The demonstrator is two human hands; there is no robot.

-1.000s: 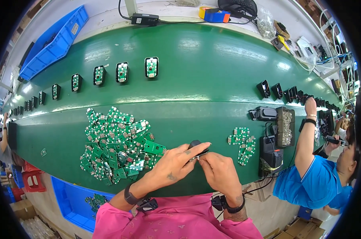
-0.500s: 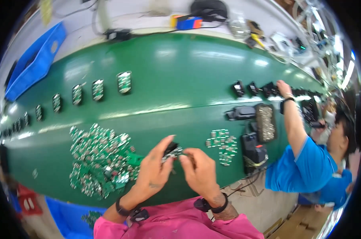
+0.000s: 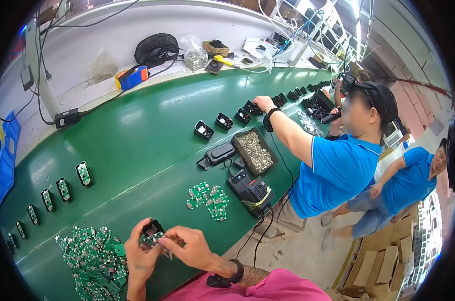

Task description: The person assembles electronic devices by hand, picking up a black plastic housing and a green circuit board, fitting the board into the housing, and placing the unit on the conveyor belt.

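My left hand [image 3: 140, 256] is closed around a small black plastic case [image 3: 152, 227], held tilted above the green table. At the case's opening sits a small green circuit board [image 3: 155, 238], pinched between the thumb and fingers of my right hand [image 3: 190, 247]. Part of the board is hidden by my fingers, so I cannot tell how deep it sits. Beside my left hand spreads a heap of loose green circuit boards [image 3: 89, 261]. A smaller cluster of boards [image 3: 217, 203] lies flat beyond my right hand.
Cases fitted with boards [image 3: 83, 173] form a row on the left. A person in blue reaches toward a row of black cases [image 3: 203, 130]. Nearer stand a tray of small metal parts [image 3: 274, 161] and a black cabled device [image 3: 247, 186]. A blue bin [image 3: 7, 160] is far left.
The view has swung to the right, showing more of the person in blue and someone standing behind. My hands stay together at the case, and the board now lies against its opening.
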